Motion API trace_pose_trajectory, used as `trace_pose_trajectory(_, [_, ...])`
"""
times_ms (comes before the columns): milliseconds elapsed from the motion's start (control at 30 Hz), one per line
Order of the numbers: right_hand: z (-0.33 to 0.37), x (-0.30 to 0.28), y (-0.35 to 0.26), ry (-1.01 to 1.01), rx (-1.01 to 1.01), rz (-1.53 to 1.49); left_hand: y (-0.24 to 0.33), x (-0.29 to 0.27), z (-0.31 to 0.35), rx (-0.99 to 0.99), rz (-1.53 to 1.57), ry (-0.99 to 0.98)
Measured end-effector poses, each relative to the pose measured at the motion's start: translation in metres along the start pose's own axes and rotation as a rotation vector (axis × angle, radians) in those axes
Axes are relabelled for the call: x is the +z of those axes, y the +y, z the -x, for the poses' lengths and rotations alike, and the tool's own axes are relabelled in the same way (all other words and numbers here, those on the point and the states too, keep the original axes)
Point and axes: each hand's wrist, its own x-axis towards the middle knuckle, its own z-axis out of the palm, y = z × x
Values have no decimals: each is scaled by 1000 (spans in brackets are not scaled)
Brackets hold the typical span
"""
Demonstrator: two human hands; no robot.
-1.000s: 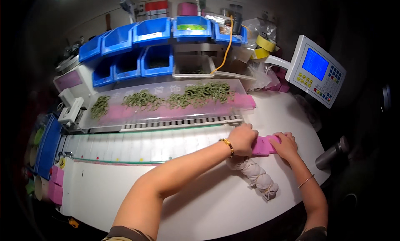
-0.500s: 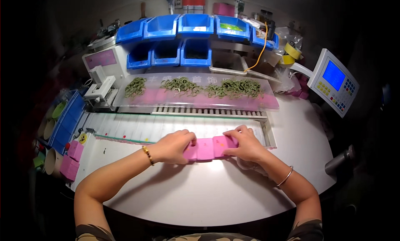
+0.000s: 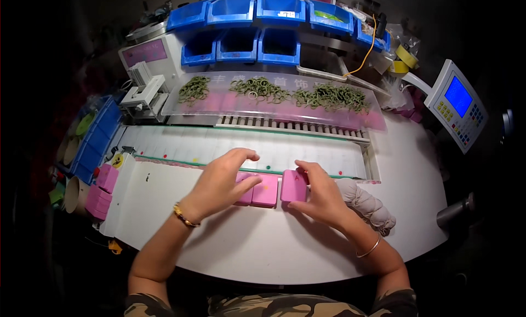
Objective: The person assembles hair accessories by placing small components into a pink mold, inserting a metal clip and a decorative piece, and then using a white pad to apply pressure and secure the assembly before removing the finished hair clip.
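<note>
Two flat pink square blocks lie side by side on the white table, the left one partly covered by my left hand. That hand is open, thumb and forefinger stretched apart above the blocks; whether it touches them is unclear. A little to the right, a third pink block is held by my right hand, between the thumb at its near edge and the fingers at its far side. A narrow gap parts it from the other two. Beside my right wrist lies a twisted bundle of grey cloth.
Behind the blocks runs a white belt with coloured dots. Farther back, a translucent tray bears heaps of small green pieces below blue bins. A keypad screen stands right; pink blocks are stacked left.
The row of three blocks has been split: the right one is drawn apart by my right hand. My left hand has loosened and spread. The view has shifted, uncovering the cloth bundle.
</note>
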Motion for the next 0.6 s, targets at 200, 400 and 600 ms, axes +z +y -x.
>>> trace_pose_trajectory(200, [13, -21, -17, 262, -210, -200, 13, 65, -11, -403, 1300, -295])
trace_pose_trajectory(400, [22, -13, -11, 243, -148, -362, 30, 71, -17, -204, 1299, -350])
trace_pose_trajectory(600, [24, 6, -10, 217, -54, -291, 22, 85, -5, -127, 898, -179])
